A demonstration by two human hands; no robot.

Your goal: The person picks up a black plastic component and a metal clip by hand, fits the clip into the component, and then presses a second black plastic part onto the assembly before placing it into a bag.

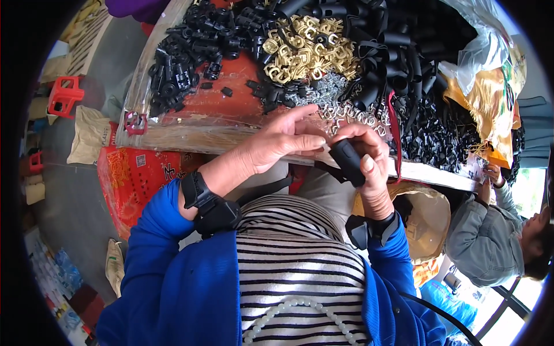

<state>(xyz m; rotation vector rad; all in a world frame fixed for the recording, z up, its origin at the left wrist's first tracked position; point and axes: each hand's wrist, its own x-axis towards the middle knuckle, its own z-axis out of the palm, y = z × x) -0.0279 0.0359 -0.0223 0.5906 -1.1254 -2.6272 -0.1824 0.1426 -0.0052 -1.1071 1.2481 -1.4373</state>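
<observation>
A single piece is in hand above the near edge of a loaded workbench (190, 138). The black cylindrical part (347, 162) is held by the right hand (376, 154), between the thumb and the curled fingers, with one end directed towards the left hand (276, 140). In the left hand, the forefinger is extended and set well apart from the thumb, whose tip lies just beside the part; whether something small is pinched there, or contact is made, cannot be told.

Progress, as judged from the present state: one piece is under way, and its completion cannot be confirmed, since no added fitting is clearly seen on it. Much appears to be left. Loose stock is heaped on the bench: black tubes (398, 38), brass-coloured clips (311, 49), silvery hooked rings (345, 112), small black pieces (435, 141) and, at the upper left, black fittings (183, 63). Whether these last are finished units or components cannot be decided. Beneath the bench edge, an open yellowish sack (434, 222) is seen; its dark contents are not made out, so no finished count can be given.
</observation>
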